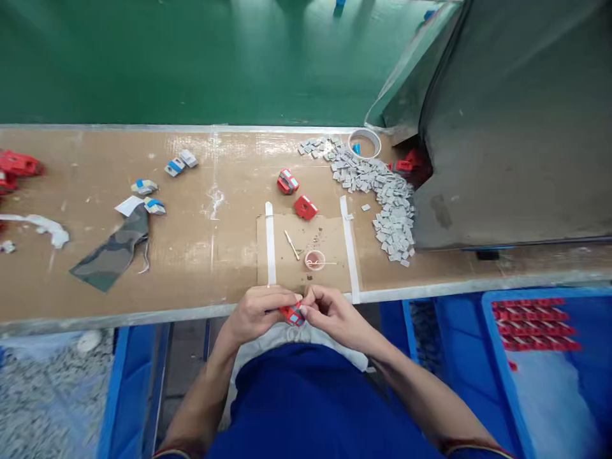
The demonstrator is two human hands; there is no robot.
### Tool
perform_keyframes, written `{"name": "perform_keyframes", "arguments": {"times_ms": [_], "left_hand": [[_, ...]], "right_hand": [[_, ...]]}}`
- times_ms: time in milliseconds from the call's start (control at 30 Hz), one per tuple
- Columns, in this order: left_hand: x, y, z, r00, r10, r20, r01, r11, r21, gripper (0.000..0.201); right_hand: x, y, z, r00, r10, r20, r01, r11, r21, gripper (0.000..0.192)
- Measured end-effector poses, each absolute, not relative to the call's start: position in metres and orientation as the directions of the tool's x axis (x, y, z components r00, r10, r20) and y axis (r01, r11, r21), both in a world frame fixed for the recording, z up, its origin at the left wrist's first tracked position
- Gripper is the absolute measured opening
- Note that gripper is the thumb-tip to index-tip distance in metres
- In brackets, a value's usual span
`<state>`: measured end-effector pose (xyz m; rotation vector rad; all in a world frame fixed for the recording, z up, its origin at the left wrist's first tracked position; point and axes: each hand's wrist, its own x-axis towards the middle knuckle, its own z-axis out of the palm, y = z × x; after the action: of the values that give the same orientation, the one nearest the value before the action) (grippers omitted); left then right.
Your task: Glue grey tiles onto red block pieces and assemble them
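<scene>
My left hand (261,312) grips a small red plastic part (292,314) just off the front edge of the table, close to my body. My right hand (329,315) pinches at the right side of this same part, thumb and forefinger pressed together; whether a small piece sits between them is hidden. Beyond my hands, a small round cup (314,260) with reddish contents stands on a taped cardboard sheet (329,233). A thin white stick (291,245) lies to its left. Two similar red parts, one (287,182) behind the other (305,208), rest farther back.
Many small grey pieces (394,213) are heaped at right, near a tape roll (364,144). A camouflage cloth (117,248) and blue-taped bundles (144,187) lie left. A dark cover (507,127) bounds the right side. Below stands a blue bin (502,357) with rows of red parts.
</scene>
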<state>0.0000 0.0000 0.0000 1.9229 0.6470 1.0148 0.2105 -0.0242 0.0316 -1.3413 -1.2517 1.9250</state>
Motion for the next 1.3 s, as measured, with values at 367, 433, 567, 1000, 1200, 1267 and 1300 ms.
{"name": "perform_keyframes", "arguments": {"times_ms": [367,433,567,1000,1200,1267,1300], "left_hand": [[0.003,-0.012,-0.001,0.443,0.789,0.425,0.073,-0.504,0.861,0.022],[0.008,-0.020,-0.001,0.355,0.840,0.410,0.085,-0.466,0.881,0.025],[0.014,-0.029,0.000,0.304,0.857,0.416,0.048,-0.450,0.892,0.032],[0.023,-0.026,0.035,0.216,0.952,0.216,0.105,-0.242,0.964,0.019],[0.025,-0.029,0.035,0.197,0.964,0.177,0.009,-0.182,0.983,0.021],[0.023,-0.032,0.036,0.187,0.969,0.163,-0.004,-0.165,0.986,0.022],[0.022,-0.033,0.037,0.184,0.970,0.157,-0.005,-0.159,0.987,0.022]], "right_hand": [[0.209,-0.044,0.033,-0.262,0.910,-0.321,-0.015,-0.337,-0.942,0.033],[0.204,-0.051,0.030,-0.249,0.925,-0.288,-0.130,-0.327,-0.936,0.039],[0.197,-0.057,0.025,-0.238,0.946,-0.220,-0.231,-0.275,-0.933,0.044],[0.213,-0.043,0.035,-0.165,0.977,0.136,0.141,0.160,-0.977,0.028],[0.213,-0.043,0.037,-0.203,0.925,0.320,0.277,0.368,-0.888,0.037],[0.211,-0.045,0.037,-0.210,0.903,0.374,0.297,0.423,-0.856,0.037],[0.210,-0.046,0.037,-0.213,0.896,0.390,0.304,0.440,-0.845,0.037]]}}
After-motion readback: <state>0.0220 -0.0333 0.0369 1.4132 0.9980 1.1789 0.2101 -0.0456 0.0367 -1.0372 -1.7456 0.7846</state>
